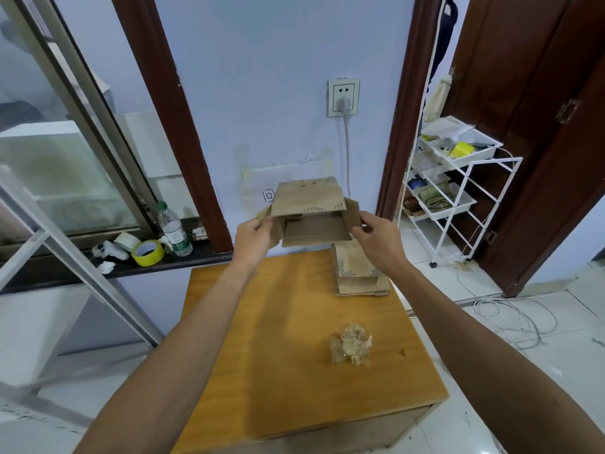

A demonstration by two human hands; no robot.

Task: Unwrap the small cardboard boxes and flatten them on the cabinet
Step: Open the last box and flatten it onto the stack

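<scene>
Nearest me is the wooden cabinet (262, 355), with a crumpled wad of clear wrapping (351, 344) lying on its right half. Farther back, at the far right corner of the top, sits a stack of flattened cardboard (355, 273), partly hidden by my right forearm.

Beyond that I hold 1 small cardboard box (311, 208) in the air over the cabinet's far edge, its flaps spread open and its inside turned toward me. My left hand (253, 239) has its fingers curled round the box's left flap. My right hand (376, 240) pinches the right flap between thumb and fingers.

To the left, a yellow tape roll (148, 253) and a water bottle (173, 231) stand on the dark window sill (196, 262). On the wall behind the box is a socket (343, 97) with a plug in it, and a white wire rack (458, 178) stands to the right.
</scene>
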